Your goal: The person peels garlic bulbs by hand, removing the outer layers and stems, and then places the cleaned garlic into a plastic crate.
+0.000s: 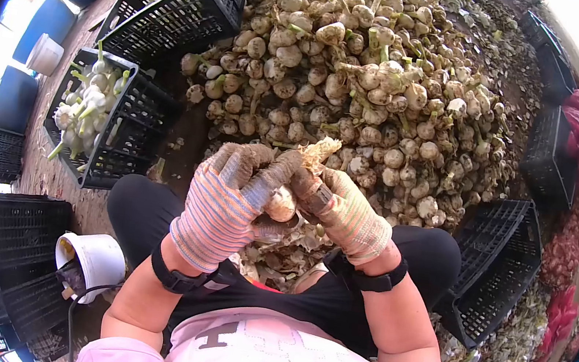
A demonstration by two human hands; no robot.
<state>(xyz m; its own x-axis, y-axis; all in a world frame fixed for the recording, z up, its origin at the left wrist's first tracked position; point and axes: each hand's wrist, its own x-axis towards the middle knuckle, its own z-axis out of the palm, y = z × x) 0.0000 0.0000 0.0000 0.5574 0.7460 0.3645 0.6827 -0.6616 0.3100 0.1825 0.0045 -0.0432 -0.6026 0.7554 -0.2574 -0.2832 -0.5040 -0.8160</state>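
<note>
In front of my lap, both gloved hands are closed together around a garlic bulb [281,203]. My left hand [225,194] wraps it from the left, with soiled fingertips pressed to its top. My right hand [346,213] pinches at its upper right side, and dark strapping shows around a finger. A tuft of dry, fibrous husk [318,153] sticks up above the fingers; where it joins the bulb is hidden. Just beyond my hands spreads a large heap of unpeeled garlic [375,97]. Loose papery skins [283,250] lie beneath them, between my legs.
A black crate of cleaner garlic [136,126] tilts at left, with another black crate [180,14] behind it. At right lies a black crate [495,273], near red mesh sacks [565,249]. A white bucket [100,265] with a cord beside it stands by my left knee.
</note>
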